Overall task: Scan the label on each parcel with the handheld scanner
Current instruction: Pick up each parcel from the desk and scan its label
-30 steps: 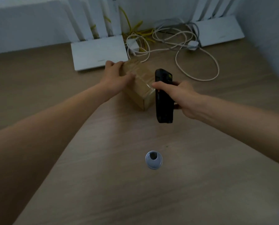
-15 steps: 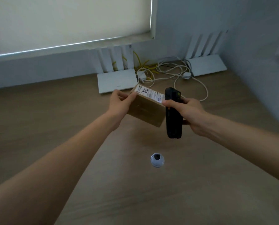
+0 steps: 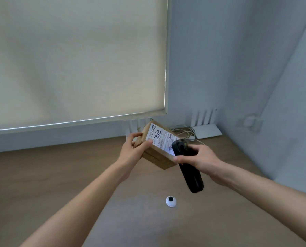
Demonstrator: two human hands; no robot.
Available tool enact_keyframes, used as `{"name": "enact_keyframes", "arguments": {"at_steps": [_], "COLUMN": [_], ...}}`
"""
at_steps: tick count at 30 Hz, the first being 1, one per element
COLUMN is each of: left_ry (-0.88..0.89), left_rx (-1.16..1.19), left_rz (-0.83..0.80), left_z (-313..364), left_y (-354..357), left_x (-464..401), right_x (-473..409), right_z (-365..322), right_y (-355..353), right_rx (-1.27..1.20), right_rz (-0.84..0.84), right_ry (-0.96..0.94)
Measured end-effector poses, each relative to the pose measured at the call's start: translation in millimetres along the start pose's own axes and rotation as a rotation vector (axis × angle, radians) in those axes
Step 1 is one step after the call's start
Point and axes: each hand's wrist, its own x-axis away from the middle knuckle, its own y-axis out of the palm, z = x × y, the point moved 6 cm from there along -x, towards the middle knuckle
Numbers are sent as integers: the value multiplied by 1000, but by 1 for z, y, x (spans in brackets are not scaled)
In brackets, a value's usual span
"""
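Note:
A brown cardboard parcel point(image 3: 156, 158) is held tilted above the wooden desk point(image 3: 59, 175), its white printed label point(image 3: 160, 138) facing me. My left hand point(image 3: 133, 148) grips the parcel's left end, thumb on the label's edge. My right hand point(image 3: 198, 160) holds a black handheld scanner point(image 3: 189, 168), whose top end rests against the label's right side and covers part of it.
A small white round cap with a dark centre point(image 3: 171, 201) lies on the desk below the scanner. A white router point(image 3: 207, 130) and loose cables point(image 3: 186, 132) sit at the back right corner. A drawn roller blind point(image 3: 73, 57) fills the wall ahead.
The parcel has been lifted off the desk and tilted so its label faces up. The scanner's head has moved onto the label. The camera view has tipped upward.

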Motion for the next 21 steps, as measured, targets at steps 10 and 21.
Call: {"name": "enact_keyframes", "arguments": {"at_steps": [10,21], "left_ry": [125,170], "left_rx": [-126,-198], "left_rz": [207,375], "left_z": [83,127], "left_y": [-64,-102], "left_x": [180,315], "right_x": [152,265], "right_z": [-90,-137], "right_y": [-19,-27], "right_rx": [541,987], "right_rz": [-195,-93], "right_ry": [-226,-317]}}
